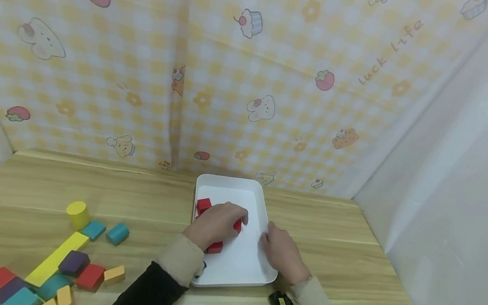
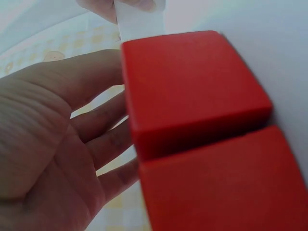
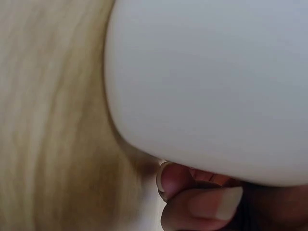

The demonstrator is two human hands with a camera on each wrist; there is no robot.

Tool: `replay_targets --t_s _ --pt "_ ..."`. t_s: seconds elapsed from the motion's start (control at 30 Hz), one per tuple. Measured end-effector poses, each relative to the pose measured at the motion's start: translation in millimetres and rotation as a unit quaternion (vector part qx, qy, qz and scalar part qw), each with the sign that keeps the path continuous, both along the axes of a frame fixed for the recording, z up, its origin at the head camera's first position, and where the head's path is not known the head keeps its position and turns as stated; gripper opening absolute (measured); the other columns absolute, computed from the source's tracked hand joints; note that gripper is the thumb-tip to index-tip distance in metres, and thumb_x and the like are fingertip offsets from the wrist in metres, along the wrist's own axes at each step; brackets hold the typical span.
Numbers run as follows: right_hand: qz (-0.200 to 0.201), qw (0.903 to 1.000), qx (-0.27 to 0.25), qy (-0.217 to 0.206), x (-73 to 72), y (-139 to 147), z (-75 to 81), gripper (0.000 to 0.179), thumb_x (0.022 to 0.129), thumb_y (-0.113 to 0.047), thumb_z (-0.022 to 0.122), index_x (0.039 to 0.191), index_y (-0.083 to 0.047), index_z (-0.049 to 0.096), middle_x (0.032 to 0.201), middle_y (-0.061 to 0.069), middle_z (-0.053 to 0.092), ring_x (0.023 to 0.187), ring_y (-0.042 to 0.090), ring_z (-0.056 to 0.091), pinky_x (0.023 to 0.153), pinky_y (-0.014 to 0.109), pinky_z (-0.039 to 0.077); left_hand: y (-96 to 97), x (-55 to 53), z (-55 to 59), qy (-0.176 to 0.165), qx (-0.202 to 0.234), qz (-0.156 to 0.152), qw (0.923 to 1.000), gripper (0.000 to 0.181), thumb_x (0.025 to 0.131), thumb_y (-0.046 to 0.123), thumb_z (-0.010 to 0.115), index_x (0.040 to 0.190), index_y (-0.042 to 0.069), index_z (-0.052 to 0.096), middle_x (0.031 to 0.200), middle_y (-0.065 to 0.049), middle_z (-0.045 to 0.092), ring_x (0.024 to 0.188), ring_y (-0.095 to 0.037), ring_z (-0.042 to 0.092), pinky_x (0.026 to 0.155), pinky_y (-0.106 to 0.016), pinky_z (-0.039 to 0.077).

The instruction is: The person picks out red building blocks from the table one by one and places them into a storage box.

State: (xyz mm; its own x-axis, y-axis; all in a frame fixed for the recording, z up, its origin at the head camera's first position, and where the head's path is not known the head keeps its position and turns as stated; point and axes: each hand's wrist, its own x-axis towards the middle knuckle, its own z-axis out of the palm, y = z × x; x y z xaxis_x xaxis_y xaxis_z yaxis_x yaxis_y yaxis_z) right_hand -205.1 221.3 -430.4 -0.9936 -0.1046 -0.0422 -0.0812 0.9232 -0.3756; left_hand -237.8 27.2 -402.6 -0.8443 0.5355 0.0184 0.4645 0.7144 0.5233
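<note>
A white tray (image 1: pixel 245 264) lies on the table with red blocks (image 1: pixel 214 247) on its left side. My left hand (image 1: pixel 217 224) reaches in over them, fingers curled down at a red block (image 1: pixel 237 226). In the left wrist view, two large red blocks (image 2: pixel 192 82) fill the near view and hide the fingertips of the left hand (image 2: pixel 62 139). At the tray's right side, my right hand (image 1: pixel 283 252) holds the rim. The right wrist view has its thumb (image 3: pixel 204 207) and a finger curled at the edge of the tray (image 3: pixel 207 91).
To the left on the wooden table (image 1: pixel 157 203) lie several coloured blocks, among them a long yellow block (image 1: pixel 57 258), a yellow cylinder (image 1: pixel 78 214), a blue cylinder (image 1: pixel 117 234) and a purple block (image 1: pixel 74 263). A checked cloth (image 1: pixel 224 78) hangs behind the table.
</note>
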Motion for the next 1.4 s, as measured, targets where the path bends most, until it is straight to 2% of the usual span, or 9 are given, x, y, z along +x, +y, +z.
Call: replay_targets --t_s 0.13,0.3,0.5,0.63,0.73,0.8,0.97,1.2,1.4 --pt "-0.002 1.0000 0.000 -0.005 -0.7 -0.5 0.3 0.024 0.102 -0.012 0.050 0.115 0.007 0.058 0.079 0.014 0.063 0.063 0.017 0.056 0.054 0.029 0.048 -1.2 0.5 0.9 0.000 0.002 0.002 1.0000 0.024 0.083 0.000 0.077 0.102 0.014 0.073 0.091 0.002 0.070 0.083 -0.016 0.058 0.080 -0.029 0.051" --pt "-0.006 0.9999 -0.001 -0.010 -0.6 -1.3 1.6 0.026 0.102 -0.013 0.050 0.116 0.007 0.058 0.081 0.015 0.064 0.064 0.017 0.056 0.054 0.028 0.047 -4.3 2.0 8.8 -0.011 0.021 0.007 0.9997 0.021 0.086 0.005 0.077 0.106 0.012 0.073 0.096 -0.001 0.071 0.087 -0.017 0.058 0.084 -0.032 0.052" --pt "-0.008 0.9999 -0.003 -0.011 0.4 -1.5 3.0 0.027 0.102 -0.013 0.050 0.117 0.008 0.058 0.081 0.015 0.064 0.063 0.017 0.056 0.054 0.029 0.047 -13.6 9.6 29.4 -0.030 0.064 0.011 0.9975 0.019 0.092 0.014 0.073 0.110 0.010 0.072 0.114 -0.008 0.072 0.103 -0.022 0.064 0.093 -0.040 0.053" --pt "-0.016 0.9997 0.001 -0.020 0.5 -2.6 3.7 0.033 0.103 -0.015 0.051 0.125 0.010 0.056 0.092 0.020 0.068 0.068 0.018 0.058 0.059 0.030 0.051 -23.4 17.0 42.3 -0.025 0.082 0.031 0.9959 0.016 0.096 0.017 0.068 0.111 0.012 0.072 0.114 -0.005 0.073 0.112 -0.024 0.066 0.100 -0.042 0.052" --pt "-0.023 0.9993 0.005 -0.027 0.7 -2.8 4.2 0.039 0.103 -0.016 0.051 0.132 0.011 0.053 0.104 0.024 0.069 0.073 0.019 0.060 0.063 0.033 0.054 -33.0 21.5 49.1 -0.028 0.089 0.050 0.9944 0.015 0.098 0.014 0.064 0.110 0.014 0.073 0.109 -0.001 0.073 0.102 -0.019 0.065 0.096 -0.038 0.053" --pt "-0.026 0.9992 0.005 -0.030 1.0 -2.5 4.0 0.039 0.103 -0.015 0.050 0.133 0.011 0.053 0.107 0.025 0.069 0.075 0.019 0.061 0.065 0.034 0.055 -40.7 25.3 53.1 -0.040 0.095 0.061 0.9928 0.015 0.099 0.013 0.063 0.111 0.014 0.073 0.099 -0.001 0.073 0.088 -0.016 0.065 0.087 -0.035 0.054" --pt "-0.025 0.9993 0.004 -0.028 2.0 -2.3 2.5 0.036 0.103 -0.015 0.050 0.129 0.010 0.054 0.103 0.024 0.069 0.076 0.020 0.062 0.067 0.036 0.056 -60.6 33.8 60.1 -0.054 0.095 0.096 0.9894 0.016 0.099 0.015 0.065 0.114 0.014 0.071 0.091 0.000 0.069 0.068 -0.010 0.060 0.070 -0.027 0.053" --pt "-0.020 0.9995 0.005 -0.024 2.9 -2.8 3.2 0.035 0.103 -0.014 0.051 0.127 0.010 0.055 0.101 0.024 0.069 0.075 0.019 0.061 0.065 0.036 0.055 -86.6 45.3 71.6 -0.002 0.045 0.134 0.9900 0.018 0.099 0.020 0.064 0.114 0.012 0.071 0.104 -0.001 0.073 0.090 -0.016 0.064 0.086 -0.038 0.058" --pt "-0.020 0.9995 0.004 -0.025 2.6 -1.9 4.6 0.034 0.103 -0.015 0.050 0.126 0.009 0.055 0.099 0.023 0.069 0.074 0.020 0.060 0.065 0.035 0.054 -102.2 58.5 77.9 0.017 0.015 0.145 0.9891 0.019 0.098 0.022 0.065 0.115 0.013 0.071 0.113 -0.004 0.073 0.102 -0.022 0.067 0.094 -0.048 0.056"
